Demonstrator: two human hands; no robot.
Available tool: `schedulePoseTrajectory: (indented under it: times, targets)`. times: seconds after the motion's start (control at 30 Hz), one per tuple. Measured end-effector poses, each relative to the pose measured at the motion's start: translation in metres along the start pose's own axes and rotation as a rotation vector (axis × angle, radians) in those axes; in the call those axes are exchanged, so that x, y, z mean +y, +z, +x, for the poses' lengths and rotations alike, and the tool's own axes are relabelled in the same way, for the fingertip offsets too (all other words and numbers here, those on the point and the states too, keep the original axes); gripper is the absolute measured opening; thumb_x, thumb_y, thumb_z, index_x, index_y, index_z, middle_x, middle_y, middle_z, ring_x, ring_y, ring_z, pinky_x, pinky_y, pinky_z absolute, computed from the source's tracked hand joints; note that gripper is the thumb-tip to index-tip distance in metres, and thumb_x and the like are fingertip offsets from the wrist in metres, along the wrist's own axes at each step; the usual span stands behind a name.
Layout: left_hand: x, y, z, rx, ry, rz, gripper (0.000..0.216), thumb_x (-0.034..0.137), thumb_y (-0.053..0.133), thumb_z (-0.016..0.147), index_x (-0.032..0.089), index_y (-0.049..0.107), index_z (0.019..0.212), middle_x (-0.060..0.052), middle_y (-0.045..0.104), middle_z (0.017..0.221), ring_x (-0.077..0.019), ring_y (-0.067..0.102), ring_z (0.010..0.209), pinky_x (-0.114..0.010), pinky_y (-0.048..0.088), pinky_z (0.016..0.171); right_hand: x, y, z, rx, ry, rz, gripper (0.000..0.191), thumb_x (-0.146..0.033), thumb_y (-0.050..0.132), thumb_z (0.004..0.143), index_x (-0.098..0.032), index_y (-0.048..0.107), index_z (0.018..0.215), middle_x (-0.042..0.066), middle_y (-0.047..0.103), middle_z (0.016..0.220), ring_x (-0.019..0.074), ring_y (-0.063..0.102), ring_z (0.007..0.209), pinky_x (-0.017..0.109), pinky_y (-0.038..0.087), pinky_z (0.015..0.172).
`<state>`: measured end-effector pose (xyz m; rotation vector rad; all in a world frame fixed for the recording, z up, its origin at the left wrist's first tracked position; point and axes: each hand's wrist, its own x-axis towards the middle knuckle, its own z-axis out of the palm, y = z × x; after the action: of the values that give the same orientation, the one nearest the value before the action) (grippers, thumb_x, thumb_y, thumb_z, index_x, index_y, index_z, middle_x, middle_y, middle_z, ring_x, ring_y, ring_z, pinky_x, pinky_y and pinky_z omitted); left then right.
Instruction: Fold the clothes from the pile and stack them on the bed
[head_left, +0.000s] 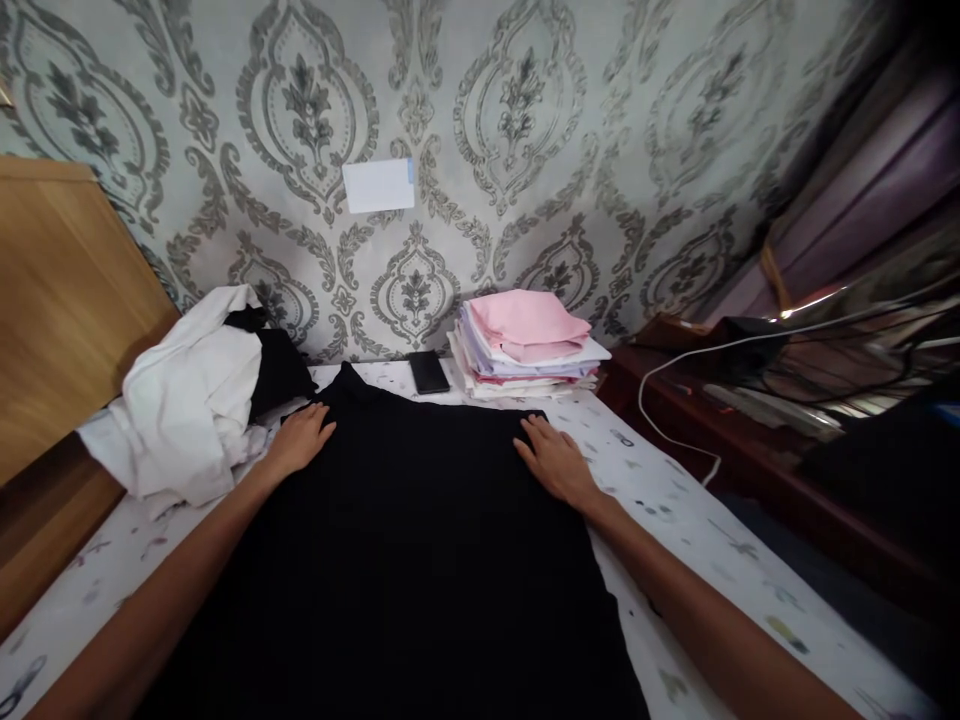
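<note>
A black garment (427, 540) lies spread over the patterned white sheet (697, 560), its near part running out of the bottom of the view. My left hand (304, 440) rests flat on its far left corner, fingers stretched out. On the far right corner lies my right hand (553, 460), palm down with the fingers apart. Neither hand grips the cloth. Just beyond the far edge are a dark flat phone-like object (428, 372) and a stack of folded clothes (525, 345) with a pink piece on top.
Crumpled white cloth (184, 400) and black cloth (279, 372) are heaped at the left, beside a wooden panel (67, 300). A patterned wall (416, 90) with a white card (379, 186) rises behind. At right, a white cable (675, 440) crosses a dark wooden ledge (645, 385).
</note>
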<state>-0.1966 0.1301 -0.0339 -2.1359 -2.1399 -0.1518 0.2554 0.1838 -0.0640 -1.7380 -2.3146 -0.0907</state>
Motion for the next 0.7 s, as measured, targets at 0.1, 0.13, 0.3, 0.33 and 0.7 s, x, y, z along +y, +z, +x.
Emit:
schedulePoseTrajectory:
  times: [0.1, 0.13, 0.3, 0.33, 0.7]
  targets:
    - [0.015, -0.015, 0.018, 0.053, 0.012, 0.084, 0.042, 0.027, 0.043, 0.097, 0.014, 0.053, 0.135, -0.018, 0.064, 0.127, -0.0304, 0.061, 0.116, -0.044, 0.047, 0.099, 0.004, -0.002, 0.009, 0.050, -0.002, 0.017, 0.044, -0.031, 0.037, 0.100, -0.013, 0.058, 0.134, 0.017, 0.059, 0.139, 0.0296, 0.053, 0.129, 0.045, 0.042, 0.106]
    - [0.020, -0.019, 0.026, 0.073, 0.035, 0.117, 0.044, 0.024, 0.045, 0.095, 0.015, 0.051, 0.138, -0.017, 0.062, 0.128, -0.0308, 0.060, 0.115, -0.044, 0.048, 0.097, 0.005, -0.002, 0.013, 0.068, 0.000, 0.017, 0.043, -0.028, 0.038, 0.099, -0.014, 0.058, 0.133, 0.017, 0.063, 0.133, 0.0296, 0.056, 0.123, 0.044, 0.045, 0.102]
    - [0.038, -0.029, 0.064, 0.085, 0.167, 0.183, 0.046, 0.009, 0.041, 0.091, 0.022, 0.058, 0.132, -0.016, 0.056, 0.134, -0.0310, 0.052, 0.122, -0.043, 0.051, 0.090, 0.017, -0.006, 0.038, 0.074, 0.151, 0.015, 0.045, -0.030, 0.047, 0.096, -0.012, 0.054, 0.136, 0.019, 0.061, 0.120, 0.0292, 0.059, 0.107, 0.038, 0.047, 0.088]
    - [0.040, -0.030, 0.070, 0.074, 0.174, 0.179, 0.043, 0.008, 0.040, 0.091, 0.023, 0.062, 0.125, -0.015, 0.057, 0.131, -0.0302, 0.053, 0.121, -0.041, 0.052, 0.087, 0.020, -0.008, 0.043, 0.046, 0.194, 0.032, 0.044, -0.033, 0.049, 0.095, -0.013, 0.057, 0.133, 0.018, 0.059, 0.121, 0.0281, 0.060, 0.104, 0.037, 0.047, 0.086]
    - [0.039, -0.084, 0.050, 0.209, 0.100, 0.039, 0.025, 0.019, 0.044, 0.092, 0.018, 0.061, 0.111, -0.012, 0.066, 0.113, -0.0270, 0.062, 0.106, -0.036, 0.051, 0.086, 0.019, -0.031, 0.045, 0.020, 0.165, 0.149, 0.020, -0.023, 0.053, 0.086, -0.020, 0.065, 0.102, 0.007, 0.071, 0.097, 0.0231, 0.063, 0.088, 0.030, 0.042, 0.070]
